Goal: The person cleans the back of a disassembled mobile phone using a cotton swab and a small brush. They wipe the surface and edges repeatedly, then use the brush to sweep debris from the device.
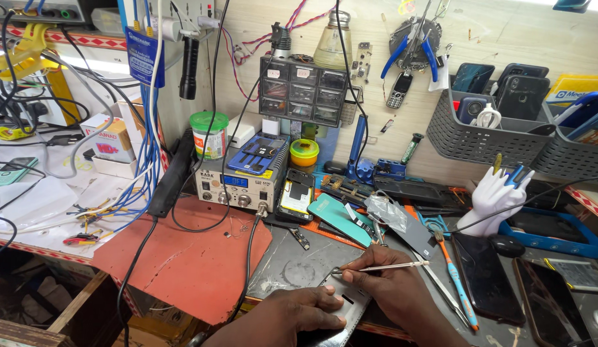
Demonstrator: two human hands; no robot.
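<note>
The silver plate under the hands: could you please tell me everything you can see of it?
The silver plate looks like thin metal, pale grey with a dull shine and a small dark slot near its middle. It lies flat at the near edge of the grey bench mat. The left hand presses on it from the left, covering much of it; the right hand rests at its right side, holding a thin metal tool just above its upper edge.

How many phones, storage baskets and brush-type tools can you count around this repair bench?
Dark smartphones lying flat at the right of the bench: 2, phone one and phone two
Grey wall baskets: 2, basket one and basket two
Orange-and-blue brush: 1
Total: 5
Phones standing inside the baskets overlap too much to count.
</note>
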